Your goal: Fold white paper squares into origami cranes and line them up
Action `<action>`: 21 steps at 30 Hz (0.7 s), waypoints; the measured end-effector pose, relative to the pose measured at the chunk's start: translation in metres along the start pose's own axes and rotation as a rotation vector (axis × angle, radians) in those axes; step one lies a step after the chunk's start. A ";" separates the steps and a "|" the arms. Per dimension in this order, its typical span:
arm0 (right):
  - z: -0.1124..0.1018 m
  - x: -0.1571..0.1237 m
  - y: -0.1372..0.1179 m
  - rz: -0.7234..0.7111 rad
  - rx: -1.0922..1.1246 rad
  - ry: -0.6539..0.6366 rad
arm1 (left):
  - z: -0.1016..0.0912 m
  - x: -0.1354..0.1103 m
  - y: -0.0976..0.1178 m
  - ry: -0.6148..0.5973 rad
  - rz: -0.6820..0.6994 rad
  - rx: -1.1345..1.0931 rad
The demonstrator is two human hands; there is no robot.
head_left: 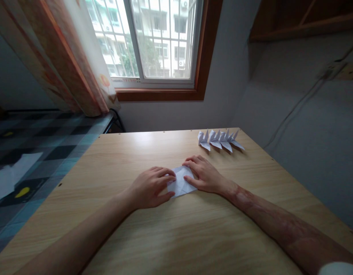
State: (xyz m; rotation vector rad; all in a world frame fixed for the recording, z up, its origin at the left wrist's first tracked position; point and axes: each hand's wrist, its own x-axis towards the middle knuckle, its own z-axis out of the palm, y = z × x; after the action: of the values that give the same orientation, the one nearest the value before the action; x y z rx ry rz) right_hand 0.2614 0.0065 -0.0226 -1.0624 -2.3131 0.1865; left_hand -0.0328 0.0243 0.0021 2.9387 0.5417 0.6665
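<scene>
A small white sheet of paper, creased with folds, lies flat on the wooden table. My left hand rests on its left edge, fingers curled down onto the paper and thumb at its lower corner. My right hand presses on its right side with fingers stretched over the top edge. Both hands pin the paper to the table. Part of the sheet is hidden under my fingers.
A row of several folded white paper figures stands near the table's far right edge. A bed with a checked cover and a white sheet lies to the left. A window and a curtain are behind.
</scene>
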 end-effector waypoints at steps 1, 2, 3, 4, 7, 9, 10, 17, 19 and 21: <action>0.000 0.000 0.000 -0.001 0.001 0.001 | 0.000 0.000 0.000 0.003 0.003 -0.001; 0.000 0.000 0.001 -0.002 0.004 0.008 | 0.001 0.000 -0.001 0.006 0.005 -0.002; 0.000 -0.001 0.001 -0.001 0.008 0.018 | 0.001 0.000 -0.001 0.011 0.006 -0.002; 0.001 -0.001 0.002 0.000 0.010 0.029 | 0.001 0.000 -0.002 0.019 0.008 -0.002; 0.002 -0.002 0.004 0.000 0.008 0.061 | 0.002 0.001 -0.002 0.045 0.013 0.008; 0.003 -0.002 0.005 -0.003 0.002 0.076 | 0.002 0.001 -0.002 0.058 0.018 0.011; 0.003 -0.001 0.006 -0.005 0.000 0.083 | 0.002 0.001 -0.002 0.059 0.021 0.010; 0.002 -0.001 0.006 0.046 0.104 0.197 | 0.003 0.000 -0.005 0.038 0.043 -0.008; 0.001 -0.001 0.006 0.074 0.143 0.229 | 0.004 -0.001 -0.006 0.042 0.027 -0.008; 0.001 -0.002 0.006 0.092 0.160 0.234 | 0.004 0.000 -0.006 0.046 0.015 -0.008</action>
State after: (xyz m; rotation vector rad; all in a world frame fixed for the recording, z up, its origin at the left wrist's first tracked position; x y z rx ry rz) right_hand 0.2652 0.0094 -0.0264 -1.0507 -2.0082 0.2640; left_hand -0.0331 0.0300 -0.0029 2.9292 0.5197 0.7377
